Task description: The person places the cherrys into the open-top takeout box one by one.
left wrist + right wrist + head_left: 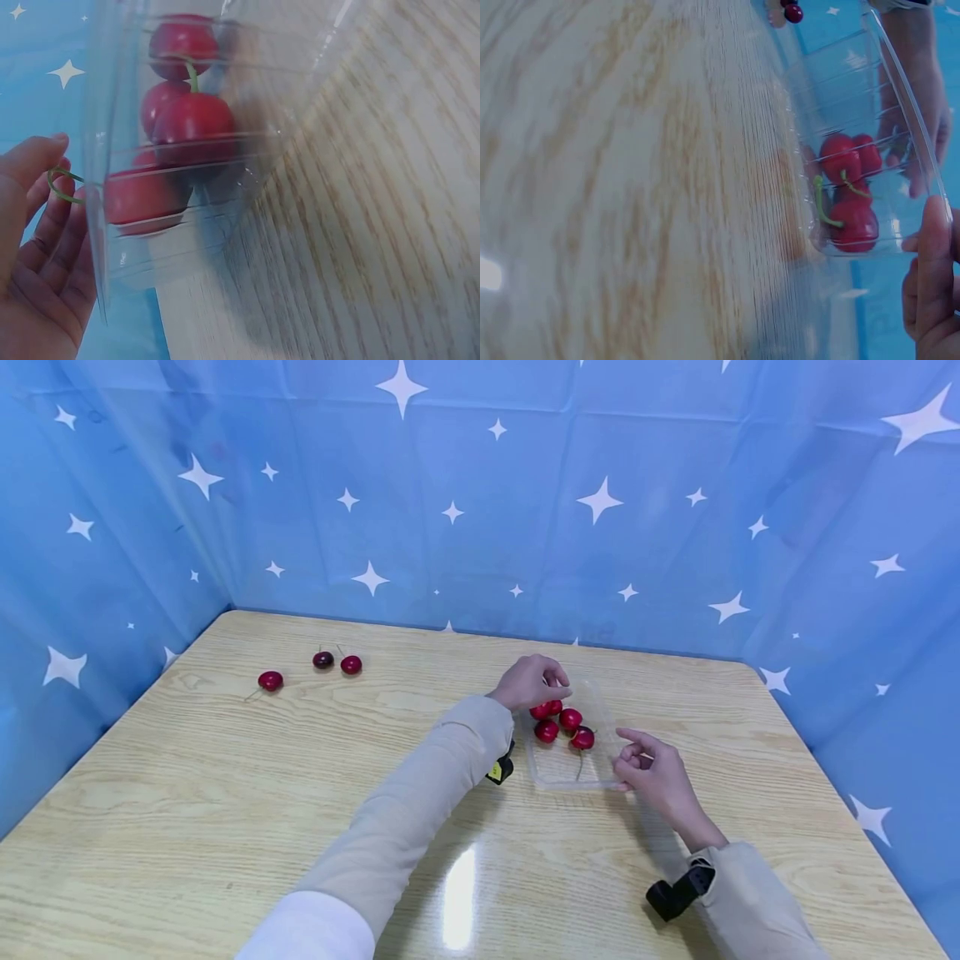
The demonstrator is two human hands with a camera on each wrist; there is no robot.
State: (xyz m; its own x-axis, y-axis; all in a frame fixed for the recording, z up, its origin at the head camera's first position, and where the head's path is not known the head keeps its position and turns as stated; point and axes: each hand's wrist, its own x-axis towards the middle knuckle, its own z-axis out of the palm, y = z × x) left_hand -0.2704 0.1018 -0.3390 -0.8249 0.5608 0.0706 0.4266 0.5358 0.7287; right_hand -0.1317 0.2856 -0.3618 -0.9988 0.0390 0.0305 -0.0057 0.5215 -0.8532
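A clear plastic box lies on the table with several red cherries inside. My left hand is at the box's far left end, thumb and fingertips close together. In the left wrist view, a curved green stem shows right at those fingertips, leading to a cherry behind the clear wall. At the box's near right corner is my right hand. In the right wrist view its thumb and a finger pinch the rim of the box.
Toward the table's far left lie three more cherries: a red one, a dark one and another red one. A blue curtain with white stars hangs behind the wooden table and on both sides.
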